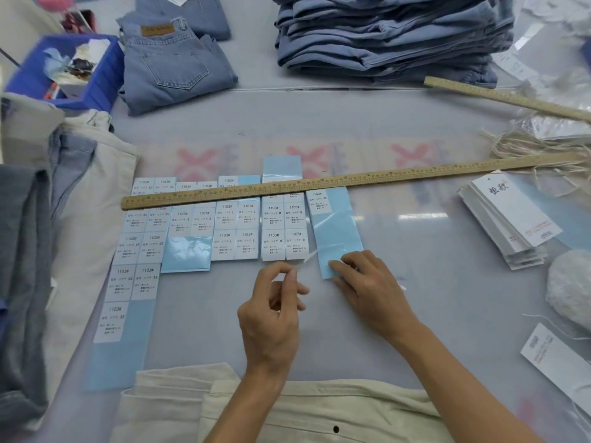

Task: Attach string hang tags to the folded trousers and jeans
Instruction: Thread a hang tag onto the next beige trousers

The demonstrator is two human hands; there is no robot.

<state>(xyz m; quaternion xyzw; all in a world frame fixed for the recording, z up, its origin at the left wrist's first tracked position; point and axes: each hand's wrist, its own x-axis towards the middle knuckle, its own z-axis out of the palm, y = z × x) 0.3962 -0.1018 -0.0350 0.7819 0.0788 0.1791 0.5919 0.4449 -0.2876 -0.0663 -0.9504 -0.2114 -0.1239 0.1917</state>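
Head view: left hand pinches a small white sticker between thumb and forefinger, lifted just off the bench. Right hand lies with fingers flat, pressing down the near end of the XL backing strip, holding nothing.

Risks, as a judgement: sticker is thin and looks curled, so it could fold onto itself or stick to the fingers; if the right hand lifts, the pale blue strip may slide or curl up. Strips are only weighted by the long wooden ruler laid across them, so a knock on it would shuffle the size sheets (XS, S, L, M). Sizes sit close together, so picking the wrong one is easy.

Task things: hang tag stack to the right, well apart from the hands, loose strings beyond it. Cream trousers lie at the near edge below the forearms, no tag visible on them. Folded jeans and a tall jeans pile at the far side.

Containers: one blue bin far left, holding crumpled paper or plastic scraps and something dark; contents too blurred to name.
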